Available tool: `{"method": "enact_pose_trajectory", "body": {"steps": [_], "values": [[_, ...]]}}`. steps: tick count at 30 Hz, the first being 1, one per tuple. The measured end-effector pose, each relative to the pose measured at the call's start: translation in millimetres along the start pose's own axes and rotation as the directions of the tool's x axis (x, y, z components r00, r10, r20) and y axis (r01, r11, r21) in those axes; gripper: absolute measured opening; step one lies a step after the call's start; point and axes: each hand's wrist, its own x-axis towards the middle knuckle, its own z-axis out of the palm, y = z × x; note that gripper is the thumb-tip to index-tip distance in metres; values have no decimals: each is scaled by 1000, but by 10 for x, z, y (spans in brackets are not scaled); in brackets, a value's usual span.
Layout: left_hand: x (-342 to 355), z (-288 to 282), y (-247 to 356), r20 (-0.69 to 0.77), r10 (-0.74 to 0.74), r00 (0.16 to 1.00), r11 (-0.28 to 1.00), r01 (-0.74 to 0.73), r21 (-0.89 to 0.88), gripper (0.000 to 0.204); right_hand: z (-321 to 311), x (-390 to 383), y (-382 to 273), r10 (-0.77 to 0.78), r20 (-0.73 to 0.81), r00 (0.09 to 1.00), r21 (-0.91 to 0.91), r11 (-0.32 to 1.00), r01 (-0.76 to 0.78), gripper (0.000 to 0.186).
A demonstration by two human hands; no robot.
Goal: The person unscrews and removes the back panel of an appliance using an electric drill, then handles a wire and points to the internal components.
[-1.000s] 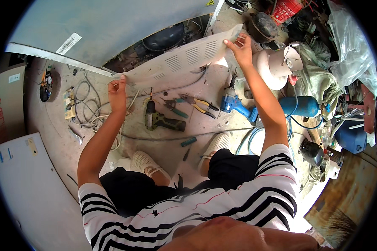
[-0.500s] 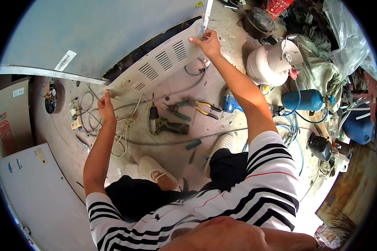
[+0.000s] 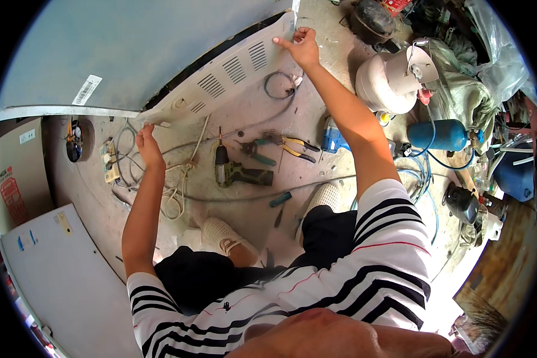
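A long pale panel (image 3: pixel 221 83) with rows of dark vent slots lies along the lower edge of a large grey appliance (image 3: pixel 143 53). My right hand (image 3: pixel 303 49) grips its right end, thumb on the front and fingers bent at the edge. At the panel's left end, my left hand (image 3: pixel 149 146) has its fingertips closed on the corner. A dark gap shows between the panel's upper edge and the appliance. Below the panel on the floor are a cordless drill (image 3: pixel 235 173) with a bit fitted, yellow-handled pliers (image 3: pixel 300 149) and green-handled pliers (image 3: pixel 258 153).
Cables (image 3: pixel 176 194) and a power strip (image 3: pixel 109 161) lie near my left arm. A blue tool (image 3: pixel 334 136), a white gas cylinder (image 3: pixel 382 83) and a teal cylinder (image 3: pixel 444 135) with blue hose stand right. A white cabinet (image 3: pixel 59 274) is at left. My feet are on the floor below the drill.
The panel has come closer to the appliance, and the dark gap above it is narrower. Both hands have moved slightly farther away along with it. The whole view has shifted a little.
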Motion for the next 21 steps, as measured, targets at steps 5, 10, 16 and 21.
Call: {"method": "enact_pose_trajectory", "body": {"steps": [5,10,16,21], "values": [[102,-92,32,78,-38,996,997,43,-60,35,-96,228,-130,18,108,994,-172,985,1,96],[210,-96,71,97,-58,994,997,63,-51,36,-246,404,-268,36,211,977,-161,987,-2,94],[138,-106,198,133,-122,984,989,132,-64,39,-237,466,-323,16,254,967,-252,966,50,92],[13,-75,265,140,-123,982,989,134,-65,43,-265,359,-338,18,265,964,-162,986,26,87]]}}
